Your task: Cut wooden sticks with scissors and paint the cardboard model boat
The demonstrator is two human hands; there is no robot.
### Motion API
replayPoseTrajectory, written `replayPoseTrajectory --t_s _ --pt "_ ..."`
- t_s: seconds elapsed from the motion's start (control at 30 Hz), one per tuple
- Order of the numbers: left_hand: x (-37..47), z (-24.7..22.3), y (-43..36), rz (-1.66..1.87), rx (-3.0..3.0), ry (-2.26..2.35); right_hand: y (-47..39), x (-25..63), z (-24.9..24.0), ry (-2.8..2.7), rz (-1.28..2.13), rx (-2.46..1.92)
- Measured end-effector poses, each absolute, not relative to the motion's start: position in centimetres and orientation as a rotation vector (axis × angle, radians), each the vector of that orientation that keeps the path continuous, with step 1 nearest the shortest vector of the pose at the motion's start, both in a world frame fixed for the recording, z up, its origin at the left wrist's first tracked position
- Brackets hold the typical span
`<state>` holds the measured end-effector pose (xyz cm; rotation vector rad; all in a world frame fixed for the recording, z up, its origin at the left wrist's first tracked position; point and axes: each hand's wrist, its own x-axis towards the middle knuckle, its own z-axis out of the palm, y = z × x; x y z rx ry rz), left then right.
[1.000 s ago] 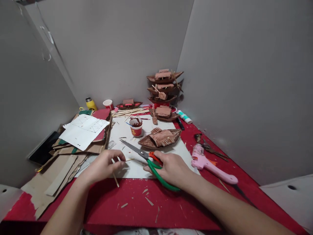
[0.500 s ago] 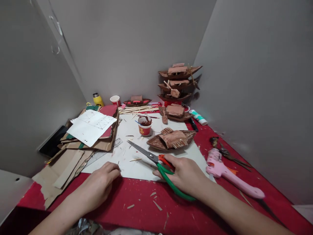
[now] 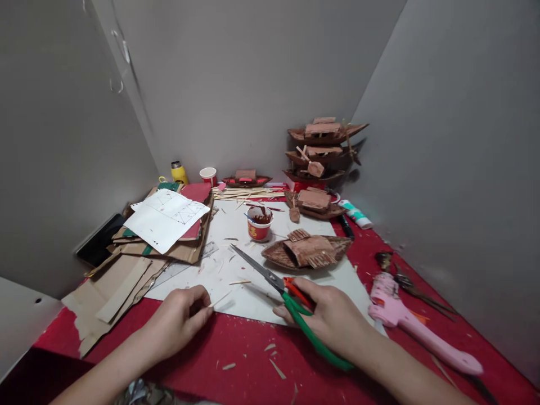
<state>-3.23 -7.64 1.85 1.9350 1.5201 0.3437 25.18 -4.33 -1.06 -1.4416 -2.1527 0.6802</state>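
My right hand (image 3: 327, 315) is closed around the green and orange handles of a pair of scissors (image 3: 270, 277). The blades look shut or nearly so and point forward and left over the white sheet (image 3: 202, 278). Between the thumb and fingertips of my left hand (image 3: 185, 315) is a thin wooden stick (image 3: 220, 299), its tip towards the scissors. Just beyond the blades sits a brown model boat (image 3: 310, 250) with a curved roof and slatted pieces. A short wooden sliver (image 3: 240, 282) lies on the sheet between my hands.
Stacked model boats (image 3: 327, 135) stand at the back right, with another boat (image 3: 316, 202) in front. A paper cup (image 3: 259, 225) of brown paint stands mid-sheet. Cardboard (image 3: 126, 287) and a drawing (image 3: 169, 219) lie left; a pink glue gun (image 3: 422, 326) lies right. Wooden sticks (image 3: 248, 193) lie at the back.
The whole view has shifted slightly, so things appear a little lower and further right. The thin stick in my left hand now shows clearly. My right hand still holds the scissors.
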Motion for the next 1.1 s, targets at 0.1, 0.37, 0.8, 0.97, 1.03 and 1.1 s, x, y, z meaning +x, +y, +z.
replayPoseTrajectory --t_s 0.1,0.37,0.8,0.97,1.03,1.1 --pt "-2.0 2.9 -7.4 0.496 1.711 1.321 -4.6 24.9 -0.3 -1.972 1.048 -1.265" --pt "2.7 4.0 -6.6 0.623 1.548 1.053 -5.4 24.5 -0.1 -1.569 1.569 -1.0" --pt "6.6 2.2 -5.7 1.133 0.882 0.915 -6.0 24.5 -0.1 -1.464 1.37 -0.89" --pt "7.2 2.5 -5.5 1.182 0.837 0.88 -6.1 24.4 0.1 -1.514 1.228 -0.954" --pt "7.3 2.8 -5.5 1.157 0.818 0.864 -6.1 24.4 -0.1 -1.55 1.156 -0.946" --pt "7.4 2.9 -5.5 1.129 0.79 0.869 -6.1 24.5 -0.3 -1.586 1.075 -0.938"
